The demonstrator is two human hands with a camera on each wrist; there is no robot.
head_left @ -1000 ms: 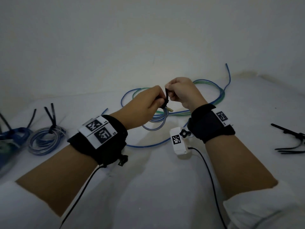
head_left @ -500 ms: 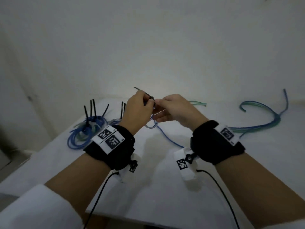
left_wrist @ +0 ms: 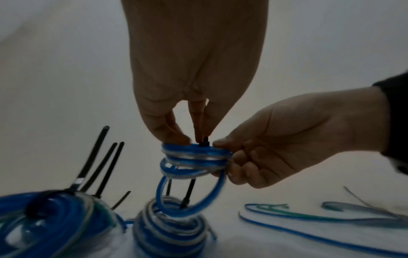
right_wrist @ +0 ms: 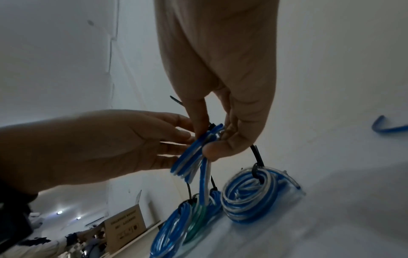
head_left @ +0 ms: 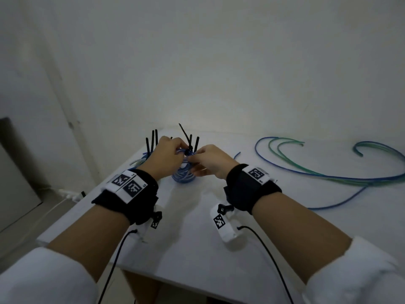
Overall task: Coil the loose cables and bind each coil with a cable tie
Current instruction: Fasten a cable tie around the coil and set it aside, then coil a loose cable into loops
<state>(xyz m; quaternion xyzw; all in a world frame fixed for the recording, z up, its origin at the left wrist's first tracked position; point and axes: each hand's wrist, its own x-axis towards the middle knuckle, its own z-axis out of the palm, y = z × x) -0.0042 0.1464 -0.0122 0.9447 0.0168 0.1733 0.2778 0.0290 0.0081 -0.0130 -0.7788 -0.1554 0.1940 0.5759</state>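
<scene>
A small blue-and-clear coil (head_left: 183, 174) hangs between my hands above the table (head_left: 197, 249). A black cable tie (head_left: 185, 137) wraps its top, tail pointing up. My left hand (head_left: 175, 150) pinches the cable tie (left_wrist: 204, 141) at its head, on top of the coil (left_wrist: 194, 158). My right hand (head_left: 195, 160) holds the coil's side; the left wrist view shows the right hand (left_wrist: 232, 157) with fingers curled round the loops. In the right wrist view, thumb and fingers of the right hand (right_wrist: 212, 139) clamp the coil (right_wrist: 192, 157).
Several bound coils with upright tie tails lie under and left of my hands: one bound coil (left_wrist: 170, 232) directly below, a pile of coils (left_wrist: 44, 218) beside it. Loose blue and green cables (head_left: 328, 177) sprawl right. The table's left edge (head_left: 87, 205) is close; a cardboard box (right_wrist: 123, 227) sits on the floor.
Both hands have carried the coil from over the loose cables to the table's far left, above the bound coils. The tie's tail now stands up from the coil's top.
</scene>
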